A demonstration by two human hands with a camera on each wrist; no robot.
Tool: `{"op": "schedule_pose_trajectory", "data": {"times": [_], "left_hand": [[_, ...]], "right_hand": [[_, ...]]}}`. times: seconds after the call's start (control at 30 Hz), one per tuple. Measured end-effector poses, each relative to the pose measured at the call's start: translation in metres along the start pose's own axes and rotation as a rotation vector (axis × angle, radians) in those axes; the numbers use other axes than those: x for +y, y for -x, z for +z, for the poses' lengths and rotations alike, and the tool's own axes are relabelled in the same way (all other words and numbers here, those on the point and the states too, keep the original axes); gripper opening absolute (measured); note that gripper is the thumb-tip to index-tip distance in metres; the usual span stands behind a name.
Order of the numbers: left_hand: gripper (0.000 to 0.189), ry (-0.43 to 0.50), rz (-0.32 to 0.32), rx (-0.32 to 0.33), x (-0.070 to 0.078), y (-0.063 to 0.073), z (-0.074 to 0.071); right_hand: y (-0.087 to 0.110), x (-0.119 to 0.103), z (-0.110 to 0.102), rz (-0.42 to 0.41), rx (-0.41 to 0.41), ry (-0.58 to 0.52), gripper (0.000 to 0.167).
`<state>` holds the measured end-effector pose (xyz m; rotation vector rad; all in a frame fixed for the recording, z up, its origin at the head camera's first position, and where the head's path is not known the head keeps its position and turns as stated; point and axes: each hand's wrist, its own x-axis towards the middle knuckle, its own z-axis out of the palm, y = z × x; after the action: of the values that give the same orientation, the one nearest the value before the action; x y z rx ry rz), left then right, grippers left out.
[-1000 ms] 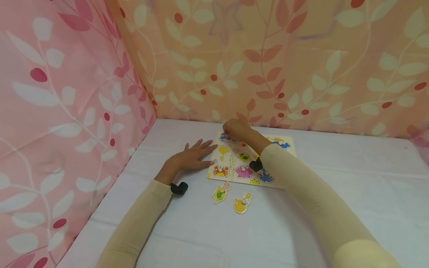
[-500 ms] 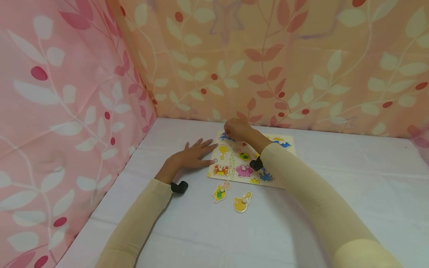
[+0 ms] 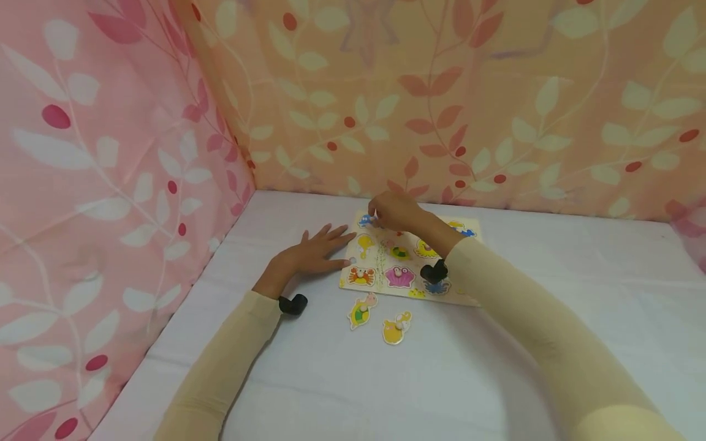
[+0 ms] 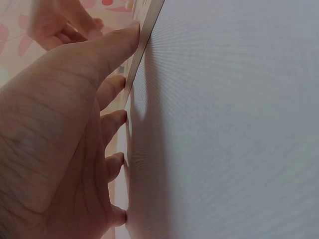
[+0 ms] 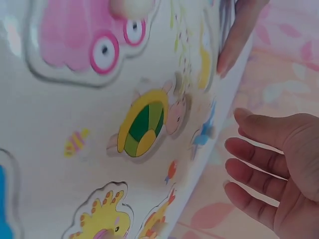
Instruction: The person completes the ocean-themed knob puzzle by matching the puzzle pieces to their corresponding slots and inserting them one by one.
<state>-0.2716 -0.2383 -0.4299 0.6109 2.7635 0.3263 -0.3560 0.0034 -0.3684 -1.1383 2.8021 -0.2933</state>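
My left hand [image 3: 309, 254] lies with spread fingers at the left edge of the puzzle board [image 3: 358, 288], its thumb and fingertips touching the edge in the left wrist view. Just above the board's far left corner is my right hand [image 3: 397, 211]. Its fingers are loosely bent and hold nothing in the right wrist view. Close by, a blue sea-animal piece [image 5: 203, 133] sits at its spot on the board. A turtle piece [image 3: 361, 311] and a yellow seahorse-like piece [image 3: 394, 329] lie on the cloth in front of the board.
Several knobbed pieces sit in the board, among them a crab [image 3: 361, 275], a pink shell [image 3: 399, 276] and a yellow piece [image 5: 104, 214]. The turtle-shaped recess [image 5: 144, 122] shows its printed picture. Patterned curtains [image 3: 496, 110] stand behind and at the left.
My right hand has come off the blue piece and shifted slightly right, leaving more of that piece visible. The left hand stays at the board's edge.
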Motion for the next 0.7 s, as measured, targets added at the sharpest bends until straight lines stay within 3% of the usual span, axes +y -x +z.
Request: {"op": "schedule_pose_trajectory", "data": {"times": [0.27,0.7], "left_hand": [[0.081,0.017,0.013,-0.005,0.0,0.0,-0.001],[0.08,0.013,0.003,0.001,0.002,-0.002,-0.001]], "right_hand": [[0.038,-0.02,-0.01,-0.108,0.079,-0.037,0.023],[0.095,-0.045,-0.004,-0.075,0.094,-0.095,0.026]]}}
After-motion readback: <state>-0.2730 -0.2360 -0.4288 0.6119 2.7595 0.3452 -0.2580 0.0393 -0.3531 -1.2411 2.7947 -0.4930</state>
